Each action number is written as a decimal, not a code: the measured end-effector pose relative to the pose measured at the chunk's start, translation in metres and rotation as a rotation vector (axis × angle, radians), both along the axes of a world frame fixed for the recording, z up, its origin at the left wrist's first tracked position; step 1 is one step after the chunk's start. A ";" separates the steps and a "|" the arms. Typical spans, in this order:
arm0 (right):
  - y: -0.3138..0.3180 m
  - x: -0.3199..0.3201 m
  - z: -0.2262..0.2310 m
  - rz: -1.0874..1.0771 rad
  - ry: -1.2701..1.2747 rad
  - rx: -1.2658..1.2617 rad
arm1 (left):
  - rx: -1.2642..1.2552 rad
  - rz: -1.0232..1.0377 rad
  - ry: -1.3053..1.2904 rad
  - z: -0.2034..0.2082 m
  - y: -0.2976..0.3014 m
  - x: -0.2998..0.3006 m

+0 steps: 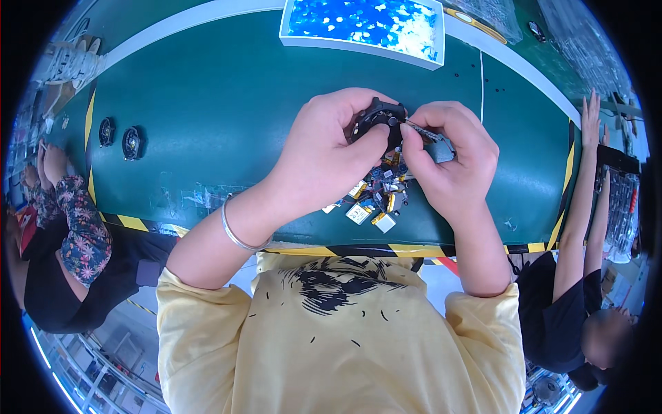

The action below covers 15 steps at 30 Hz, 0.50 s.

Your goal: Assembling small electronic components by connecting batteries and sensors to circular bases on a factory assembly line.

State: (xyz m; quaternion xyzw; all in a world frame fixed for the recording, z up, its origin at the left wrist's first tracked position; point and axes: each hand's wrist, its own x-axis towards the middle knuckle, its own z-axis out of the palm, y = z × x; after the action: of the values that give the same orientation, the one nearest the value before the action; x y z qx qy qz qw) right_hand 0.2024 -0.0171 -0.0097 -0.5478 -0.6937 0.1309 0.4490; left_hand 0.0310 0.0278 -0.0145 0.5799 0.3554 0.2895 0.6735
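Note:
My left hand (331,141) is closed round a black round watch case (378,119), its thumb pressing on the face side. Held close against the case, my right hand (452,148) pinches a small electronic module (441,148) with a flat grey rectangular part. A thin strip of it reaches toward the case; whether the two are joined I cannot tell. Below both hands lies a heap of small battery modules (386,193), silver and yellow with dark boards and wires. My fingers hide part of the case and the module.
At the far edge stands a white box (431,63) of small blue and white pieces, with a yellow tool (476,25) to its right. Two more watch cases (132,143) lie on the left of the green table (207,90). Co-workers' arms (583,186) are at both sides.

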 end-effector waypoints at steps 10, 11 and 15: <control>0.002 0.000 0.000 0.069 -0.052 0.082 | -0.074 0.011 -0.063 0.002 0.002 0.001; 0.002 0.000 -0.001 0.077 -0.049 0.097 | -0.064 0.021 -0.030 0.003 0.002 0.001; 0.002 0.001 -0.003 0.095 -0.037 0.123 | -0.084 0.034 -0.034 0.002 0.003 0.002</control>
State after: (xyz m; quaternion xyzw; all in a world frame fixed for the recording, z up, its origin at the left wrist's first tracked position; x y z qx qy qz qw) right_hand 0.2036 -0.0151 -0.0131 -0.4880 -0.7338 0.0991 0.4621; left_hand 0.0331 0.0306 -0.0123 0.5398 0.3655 0.2955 0.6983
